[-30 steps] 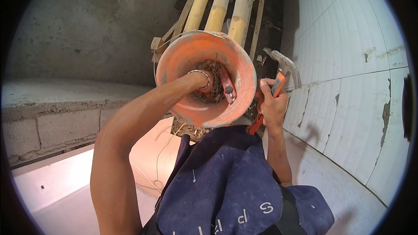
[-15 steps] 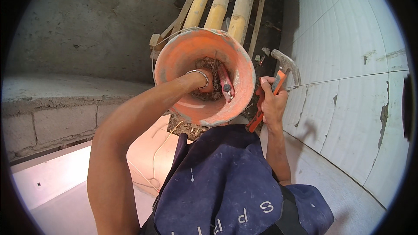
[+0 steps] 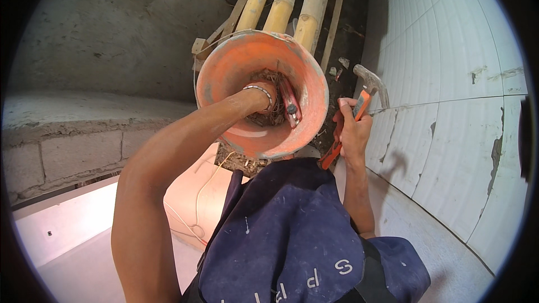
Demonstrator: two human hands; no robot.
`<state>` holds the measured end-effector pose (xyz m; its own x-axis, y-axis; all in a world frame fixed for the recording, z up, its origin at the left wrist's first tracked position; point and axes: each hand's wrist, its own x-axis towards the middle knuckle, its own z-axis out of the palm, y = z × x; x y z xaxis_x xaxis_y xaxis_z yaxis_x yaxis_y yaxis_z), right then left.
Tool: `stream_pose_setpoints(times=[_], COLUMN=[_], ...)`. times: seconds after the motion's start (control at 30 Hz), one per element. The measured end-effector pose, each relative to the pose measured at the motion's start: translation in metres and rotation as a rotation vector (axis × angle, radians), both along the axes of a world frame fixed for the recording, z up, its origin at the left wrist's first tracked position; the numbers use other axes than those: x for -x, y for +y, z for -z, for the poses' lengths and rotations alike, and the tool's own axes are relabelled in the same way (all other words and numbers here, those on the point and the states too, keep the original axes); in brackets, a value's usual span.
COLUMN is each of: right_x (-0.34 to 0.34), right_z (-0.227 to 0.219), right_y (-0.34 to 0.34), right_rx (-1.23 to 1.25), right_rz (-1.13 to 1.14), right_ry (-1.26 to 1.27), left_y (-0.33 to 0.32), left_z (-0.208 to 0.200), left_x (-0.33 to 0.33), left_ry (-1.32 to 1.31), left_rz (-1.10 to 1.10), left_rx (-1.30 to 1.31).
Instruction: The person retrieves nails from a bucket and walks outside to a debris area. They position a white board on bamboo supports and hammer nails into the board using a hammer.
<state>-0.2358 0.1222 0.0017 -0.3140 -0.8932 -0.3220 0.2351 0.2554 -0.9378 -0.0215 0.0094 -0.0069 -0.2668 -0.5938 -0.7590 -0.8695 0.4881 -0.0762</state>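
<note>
My left hand (image 3: 270, 96) reaches deep into an orange bucket (image 3: 224, 73), a beaded bracelet at its wrist. Its fingers are hidden among a heap of thin brown pieces (image 3: 268, 74), which look like rusty nails. Beside that hand, against the bucket's inner wall, leans a narrow red tool (image 3: 288, 98) with a dark round knob. To the right of the bucket, my right hand (image 3: 355, 134) is closed around a claw hammer (image 3: 364, 101) with an orange-red handle. The hammer's grey head points up, and the handle's lower end comes out below the hand.
Thick yellow bamboo poles (image 3: 283, 3) and wooden strips (image 3: 335, 17) lie beyond the bucket. A white tiled wall (image 3: 443, 67) rises close on the right. On the left runs a block ledge (image 3: 81, 157) below a grey wall. A pale cord (image 3: 199, 202) hangs near my left side.
My left hand has shifted slightly deeper into the bucket, turning a little. The view has moved slightly. My right hand keeps its grip on the hammer.
</note>
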Motion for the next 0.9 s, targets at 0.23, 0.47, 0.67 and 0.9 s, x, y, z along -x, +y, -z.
stream_pose_setpoints(times=[0.23, 0.47, 0.67, 0.9], right_x=[0.011, 0.026, 0.036, 0.049], right_z=[-0.005, -0.005, -0.007, -0.016], right_y=[0.005, 0.004, 0.006, 0.012], right_rx=[-0.03, -0.046, -0.024, -0.047], right_rz=[0.008, 0.072, 0.081, 0.121], right_ry=[0.006, -0.056, -0.069, -0.025], left_y=[0.013, 0.005, 0.005, -0.005], left_z=[0.006, 0.0, -0.002, -0.023], left_x=[0.004, 0.006, -0.007, -0.012], left_ry=[0.043, -0.002, 0.005, 0.07], left_rz=[-0.177, -0.045, 0.122, 0.123], left_rx=[0.116, -0.03, -0.035, -0.234])
